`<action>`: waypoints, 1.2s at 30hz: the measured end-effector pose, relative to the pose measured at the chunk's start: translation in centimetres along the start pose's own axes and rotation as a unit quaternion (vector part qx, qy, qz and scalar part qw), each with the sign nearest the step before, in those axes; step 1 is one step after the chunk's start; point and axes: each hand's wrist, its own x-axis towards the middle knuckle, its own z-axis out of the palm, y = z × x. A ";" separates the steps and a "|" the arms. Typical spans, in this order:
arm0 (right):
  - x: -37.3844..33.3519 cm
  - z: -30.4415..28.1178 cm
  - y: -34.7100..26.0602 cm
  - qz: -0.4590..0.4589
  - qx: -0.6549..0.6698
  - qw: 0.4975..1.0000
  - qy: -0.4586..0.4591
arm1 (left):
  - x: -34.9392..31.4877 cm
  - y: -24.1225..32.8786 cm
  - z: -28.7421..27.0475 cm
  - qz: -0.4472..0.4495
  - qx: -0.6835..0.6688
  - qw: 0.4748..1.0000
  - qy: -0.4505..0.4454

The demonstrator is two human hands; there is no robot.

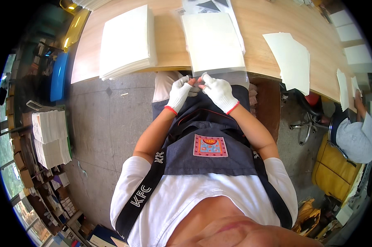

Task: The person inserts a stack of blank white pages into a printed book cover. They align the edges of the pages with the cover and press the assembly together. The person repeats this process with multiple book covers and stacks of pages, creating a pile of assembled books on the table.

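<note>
Both my hands wear white knit gloves with red cuffs. My left hand [179, 94] and my right hand [219, 91] meet at the near edge of the wooden table [260, 24]. Their fingertips pinch the near edge of a clear plastic sleeve [219, 71]. The sleeve lies on the table and overhangs its edge, with a white square sheet [212, 41] inside or under it. I cannot tell which. A thick stack of white sheets [126, 41] lies to the left of my left hand.
A loose pile of white sheets [291, 57] lies at the right of the table, with more sheets further right. Another person [354, 138] sits on a yellow chair [332, 164] at the right. Stacks of white paper [50, 138] stand on shelving at the left.
</note>
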 end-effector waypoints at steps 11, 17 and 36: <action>-6.3 -5.5 6.8 0.201 0.746 0.574 0.272 | -1.1 0.7 -1.4 0.008 0.000 0.999 0.038; -20.0 -6.4 17.4 0.493 -0.184 0.840 -0.133 | -0.7 1.1 -3.6 0.121 0.279 0.950 0.068; -2.5 -3.0 8.7 0.083 0.004 0.974 0.210 | 1.6 1.3 -3.1 0.375 0.434 0.811 0.114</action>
